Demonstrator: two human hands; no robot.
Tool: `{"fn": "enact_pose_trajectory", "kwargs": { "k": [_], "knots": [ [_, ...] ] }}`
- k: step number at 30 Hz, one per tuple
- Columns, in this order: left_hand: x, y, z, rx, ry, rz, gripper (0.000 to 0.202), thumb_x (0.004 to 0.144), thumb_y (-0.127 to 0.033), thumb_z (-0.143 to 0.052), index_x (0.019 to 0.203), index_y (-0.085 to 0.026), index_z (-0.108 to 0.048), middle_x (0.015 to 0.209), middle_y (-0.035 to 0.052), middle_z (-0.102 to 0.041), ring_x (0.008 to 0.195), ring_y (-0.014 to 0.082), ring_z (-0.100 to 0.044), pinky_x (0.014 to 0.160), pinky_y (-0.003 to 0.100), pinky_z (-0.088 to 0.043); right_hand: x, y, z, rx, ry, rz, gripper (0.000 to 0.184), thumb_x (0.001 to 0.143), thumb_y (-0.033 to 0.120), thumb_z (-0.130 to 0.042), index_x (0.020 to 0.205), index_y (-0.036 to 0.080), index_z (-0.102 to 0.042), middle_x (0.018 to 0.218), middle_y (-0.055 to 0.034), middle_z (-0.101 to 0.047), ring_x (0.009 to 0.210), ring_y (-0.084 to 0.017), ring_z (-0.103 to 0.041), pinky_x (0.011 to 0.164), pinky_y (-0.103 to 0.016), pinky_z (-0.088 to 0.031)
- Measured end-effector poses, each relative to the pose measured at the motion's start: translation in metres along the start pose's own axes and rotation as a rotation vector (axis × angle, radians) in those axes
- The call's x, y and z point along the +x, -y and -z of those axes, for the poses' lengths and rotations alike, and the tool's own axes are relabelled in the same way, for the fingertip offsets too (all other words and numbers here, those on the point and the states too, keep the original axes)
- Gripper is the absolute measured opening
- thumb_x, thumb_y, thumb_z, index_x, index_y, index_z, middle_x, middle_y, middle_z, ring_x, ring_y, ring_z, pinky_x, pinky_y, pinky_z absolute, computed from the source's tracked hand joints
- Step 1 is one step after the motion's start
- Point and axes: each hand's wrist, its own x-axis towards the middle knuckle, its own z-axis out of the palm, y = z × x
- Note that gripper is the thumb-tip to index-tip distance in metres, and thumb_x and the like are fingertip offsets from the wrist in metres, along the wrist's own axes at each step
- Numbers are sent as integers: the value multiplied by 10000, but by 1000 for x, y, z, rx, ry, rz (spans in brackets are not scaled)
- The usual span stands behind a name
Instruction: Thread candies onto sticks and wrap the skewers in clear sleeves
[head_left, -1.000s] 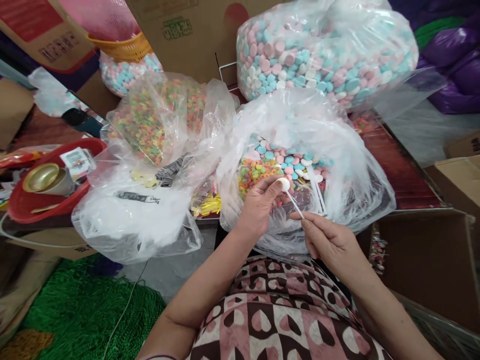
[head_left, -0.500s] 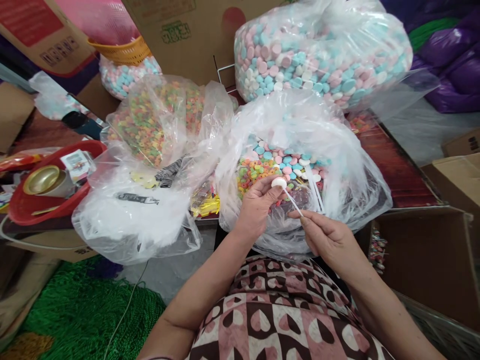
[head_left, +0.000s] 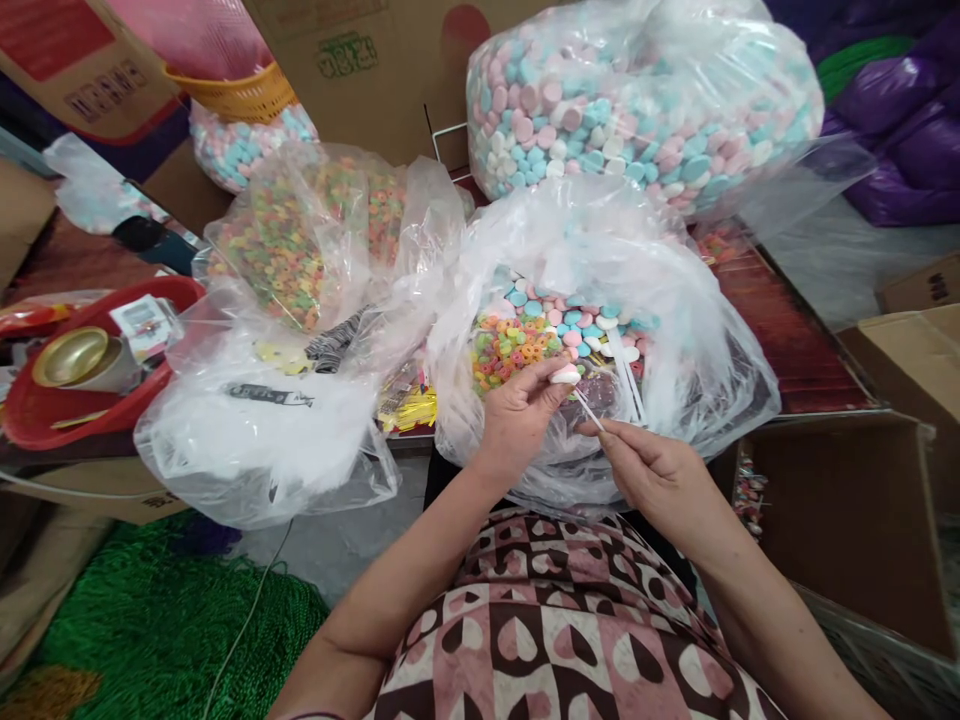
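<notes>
Between the thumb and fingertips of my left hand [head_left: 521,415] is a small pink-and-white marshmallow [head_left: 564,374]. My right hand [head_left: 651,468] pinches a thin white stick [head_left: 589,410], whose upper end points up at the marshmallow. Whether the stick touches or enters it I cannot tell. Both hands are over an open clear plastic bag [head_left: 709,350]. In its opening lie pink, blue and white marshmallows [head_left: 574,320], colourful gummy rings [head_left: 510,350] and several more white sticks [head_left: 626,375].
A big bag of marshmallows [head_left: 645,110] stands behind. To the left are a bag of gummy rings [head_left: 300,240], a bag of white material [head_left: 262,440] and a red basin [head_left: 22,415] with a gold bowl [head_left: 71,357]. An open cardboard box [head_left: 847,520] sits at right.
The piece in my left hand showed a round white face earlier; now it appears side-on with pink on top, slightly lower and to the right. My right hand has barely moved.
</notes>
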Motion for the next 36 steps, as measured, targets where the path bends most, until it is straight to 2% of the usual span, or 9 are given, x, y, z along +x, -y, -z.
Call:
{"fn": "enact_pose_trajectory", "kwargs": {
  "k": [8,13,15,18,22,25,28,32,36],
  "knots": [
    [-14,5,-8,337,60,-208,211,876,-280,-666,1072,-263,-742,1132,56,-759,1055,212,-699,1003,391,-514,-4,-8,-1,114,-22,-113,371,904,496,-544,967,166,-700,439,66,-377,398,-105,-335,401,-234,-248],
    [-30,7,-22,485,238,-302,307,962,-249,-484,1189,-224,-688,1237,98,-718,1166,216,-659,1053,378,-491,1,-26,-7,211,-87,-99,443,905,572,-563,658,209,-511,448,58,-389,414,-88,-308,399,-229,-226],
    [-30,6,-23,480,289,-305,325,975,-245,-448,1204,-212,-675,1254,102,-708,1193,207,-646,1068,366,-480,4,-28,-8,264,-104,-100,476,894,589,-582,626,212,-469,457,57,-386,420,-84,-304,401,-229,-225],
    [-19,-2,-9,465,275,-281,335,985,-292,-458,1258,-227,-642,1285,88,-691,1192,200,-642,1050,353,-484,8,-21,-3,332,-160,-119,409,872,583,-625,728,204,-567,462,62,-390,417,-87,-303,404,-231,-208],
    [4,-15,24,809,31,-373,281,945,-252,-525,1168,-213,-691,1127,98,-714,1095,251,-630,1012,409,-460,11,-9,9,452,-265,-157,358,848,551,-669,856,195,-635,449,77,-361,404,-81,-264,412,-235,-159],
    [15,-17,39,1214,61,-379,237,912,-208,-557,1081,-193,-723,1039,113,-681,1045,295,-588,949,447,-436,12,-9,10,486,-252,-155,350,843,539,-676,849,191,-640,450,72,-364,408,-80,-263,424,-239,-143],
    [17,-16,41,1419,122,-403,204,906,-219,-573,1037,-199,-729,1027,117,-646,1011,304,-565,890,444,-420,11,-15,6,462,-212,-125,339,863,536,-650,837,199,-632,450,64,-382,411,-89,-278,427,-246,-149],
    [14,-14,37,1433,155,-425,141,901,-225,-581,911,-191,-717,1020,114,-632,1020,301,-558,898,443,-404,10,-21,4,435,-201,-108,329,886,529,-621,857,201,-638,464,62,-392,420,-96,-290,430,-249,-166],
    [15,-15,38,1043,70,-337,77,866,-190,-609,876,-189,-685,980,85,-668,1005,255,-590,917,409,-423,7,-20,6,426,-168,-128,315,893,501,-620,905,189,-663,468,66,-394,430,-91,-293,437,-246,-177]
  ]
}}
